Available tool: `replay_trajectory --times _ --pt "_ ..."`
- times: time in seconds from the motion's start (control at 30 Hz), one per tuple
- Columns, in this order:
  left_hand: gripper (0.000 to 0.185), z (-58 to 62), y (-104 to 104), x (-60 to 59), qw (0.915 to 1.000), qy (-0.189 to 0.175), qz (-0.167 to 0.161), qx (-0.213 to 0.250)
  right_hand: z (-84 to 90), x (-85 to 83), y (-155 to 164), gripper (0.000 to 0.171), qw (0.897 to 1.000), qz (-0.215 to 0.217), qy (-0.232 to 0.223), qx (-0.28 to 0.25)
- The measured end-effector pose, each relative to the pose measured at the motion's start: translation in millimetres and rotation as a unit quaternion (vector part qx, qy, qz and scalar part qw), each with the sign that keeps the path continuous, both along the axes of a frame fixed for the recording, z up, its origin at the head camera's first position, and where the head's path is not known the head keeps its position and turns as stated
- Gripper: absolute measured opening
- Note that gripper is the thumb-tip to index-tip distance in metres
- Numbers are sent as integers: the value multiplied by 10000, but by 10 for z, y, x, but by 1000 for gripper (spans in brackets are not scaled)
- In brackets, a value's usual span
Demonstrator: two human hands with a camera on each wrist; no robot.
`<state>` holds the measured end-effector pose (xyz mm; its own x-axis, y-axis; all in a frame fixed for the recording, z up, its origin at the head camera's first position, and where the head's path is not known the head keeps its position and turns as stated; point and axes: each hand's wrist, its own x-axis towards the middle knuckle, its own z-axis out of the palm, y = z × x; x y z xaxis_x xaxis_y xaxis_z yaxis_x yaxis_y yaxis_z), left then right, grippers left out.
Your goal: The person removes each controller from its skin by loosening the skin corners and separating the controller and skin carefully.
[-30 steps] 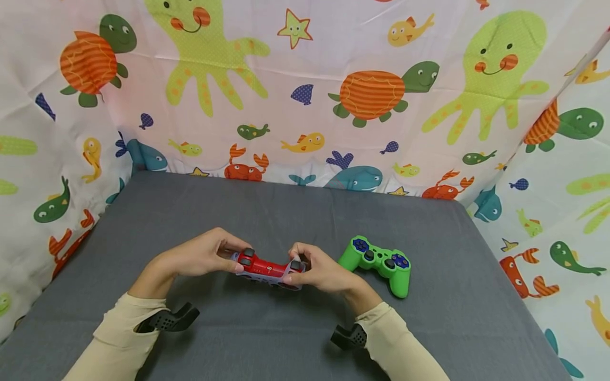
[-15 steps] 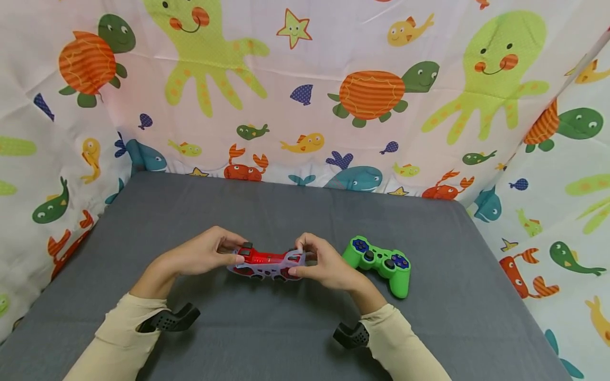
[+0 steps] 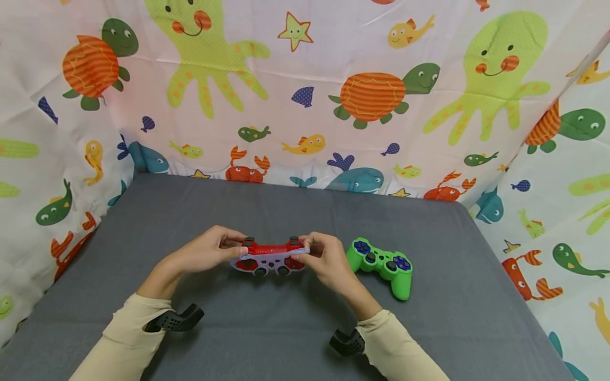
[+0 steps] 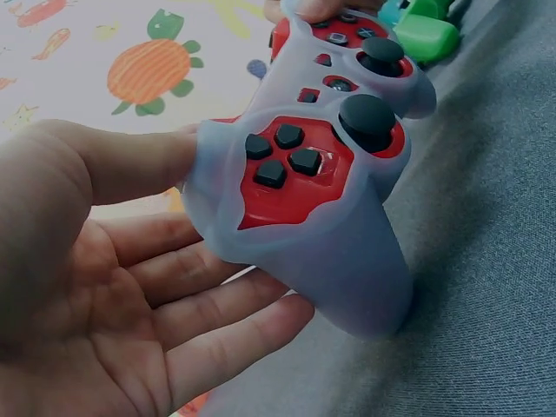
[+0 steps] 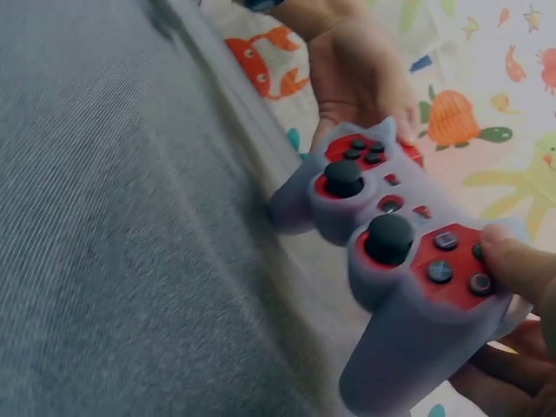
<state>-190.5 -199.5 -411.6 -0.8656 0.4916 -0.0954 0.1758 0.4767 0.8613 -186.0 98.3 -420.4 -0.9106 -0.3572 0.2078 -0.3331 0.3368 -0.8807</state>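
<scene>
Mid-frame, left hand (image 3: 209, 253) and right hand (image 3: 324, 256) grip the red gamepad in translucent grey silicone sleeve (image 3: 269, 256); no writing legible.

Both arms wear cream long sleeves (image 3: 124, 338), each wrist carrying a black perforated camera mount (image 3: 173, 321)

Flat surface under grey ribbed cloth (image 3: 267, 211), approx. rectangular, edged at rear and both sides by printed sea-animal fabric (image 3: 305, 106). Green gamepad (image 3: 381, 264) w/ blue buttons resting directly on cloth, just beyond right-hand fingers (image 3: 320, 248), far side from left hand.
</scene>
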Motion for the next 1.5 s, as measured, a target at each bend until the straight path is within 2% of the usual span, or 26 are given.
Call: replay_trajectory --times 0.1,0.27,0.5,0.83,0.93,1.07,1.17,1.33,1.43,1.5 --pt "48 0 10 -15 10000 2 45 8 4 3 7 28 10000 -76 3 35" --pt "46 -11 43 -14 9998 103 153 -52 -20 -9 56 23 9996 216 -59 142" --pt "48 -47 116 8 9988 179 392 -238 -161 -45 98 20 9982 499 -260 -188" --pt "49 -85 125 13 9961 14 868 133 -227 -104 86 23 9960 656 -194 -567" --pt "46 -86 122 7 9955 35 905 290 -226 -125 91 23 9958 666 -270 -562" --pt "31 -129 83 -12 9948 118 815 597 -242 -141 109 23 9958 806 -304 -311" --pt "25 -165 43 -41 9952 197 631 728 -231 -152 149 32 9935 1043 -452 -104" --pt "40 -202 -14 -52 9974 327 135 635 -232 -180 240 57 9844 1493 -920 -98" --pt "50 -233 -8 -52 9975 188 -131 666 -278 -193 257 66 9829 1604 -906 -52" --pt "53 -255 14 -54 9974 84 -187 689 -306 -192 245 67 9847 1558 -776 17"
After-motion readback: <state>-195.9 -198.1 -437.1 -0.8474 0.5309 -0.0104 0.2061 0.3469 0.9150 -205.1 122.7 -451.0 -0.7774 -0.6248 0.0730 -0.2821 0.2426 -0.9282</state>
